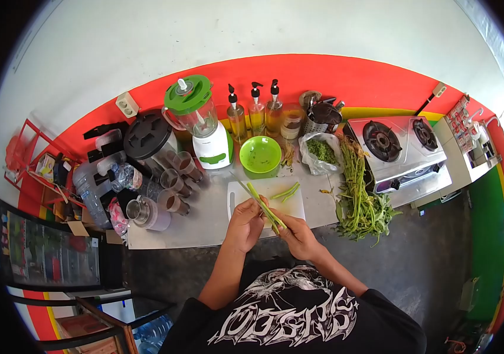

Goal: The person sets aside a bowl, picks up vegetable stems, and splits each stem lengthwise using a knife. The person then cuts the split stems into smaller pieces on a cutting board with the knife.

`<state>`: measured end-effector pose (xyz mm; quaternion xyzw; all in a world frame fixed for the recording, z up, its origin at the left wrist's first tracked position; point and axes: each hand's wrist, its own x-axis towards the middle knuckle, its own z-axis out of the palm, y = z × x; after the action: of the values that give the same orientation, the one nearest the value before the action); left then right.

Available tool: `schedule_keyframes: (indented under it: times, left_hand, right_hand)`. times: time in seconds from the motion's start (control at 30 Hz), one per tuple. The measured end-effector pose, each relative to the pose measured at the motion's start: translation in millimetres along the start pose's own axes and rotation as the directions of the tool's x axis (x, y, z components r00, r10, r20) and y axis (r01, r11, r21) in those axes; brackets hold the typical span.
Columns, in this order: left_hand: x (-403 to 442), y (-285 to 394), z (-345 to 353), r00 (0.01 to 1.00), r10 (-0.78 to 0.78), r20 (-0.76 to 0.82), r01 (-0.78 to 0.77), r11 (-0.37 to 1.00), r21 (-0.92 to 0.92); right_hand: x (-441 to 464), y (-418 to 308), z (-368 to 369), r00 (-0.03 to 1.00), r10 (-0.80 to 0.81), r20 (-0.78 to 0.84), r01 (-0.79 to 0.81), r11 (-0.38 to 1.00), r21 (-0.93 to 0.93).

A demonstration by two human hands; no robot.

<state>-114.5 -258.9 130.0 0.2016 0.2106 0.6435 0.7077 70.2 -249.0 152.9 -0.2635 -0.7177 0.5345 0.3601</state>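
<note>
Holding green stalks [253, 190] at a slant over the near edge of the white cutting board [232, 203], clamping the fingers of both the left hand [245, 223] and the right hand [300, 241] on them. Facing more stalks [287, 192] on the board, a green bowl [261, 156] just beyond, and a leafy bundle [355, 200] farther right on the counter [205, 215].

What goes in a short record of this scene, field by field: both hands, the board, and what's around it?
Left hand: holding green stalks
Right hand: holding the stalks' near end
White cutting board: under cut pieces
Behind board: green bowl
Right of board: leafy bundle, then stove
Left of board: cups
</note>
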Motion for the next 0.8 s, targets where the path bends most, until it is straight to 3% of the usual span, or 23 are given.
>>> schedule_keyframes:
  times: [0.53,0.63,0.8]
  left_hand:
    - [6,4,10,0.999,-0.013,-0.036,0.015,0.997,0.069]
    - [6,4,14,1.000,0.004,-0.023,-0.004,1.000,-0.022]
    - [6,14,16,0.990,0.052,-0.129,-0.043,0.997,0.071]
  right_hand:
    - [-8,-2,5,0.996,0.045,-0.079,-0.043,0.998,0.038]
    - [-3,-8,5,0.996,0.044,-0.078,-0.041,0.998,0.046]
    - [-5,-5,7,0.998,0.035,-0.050,-0.033,0.999,0.038]
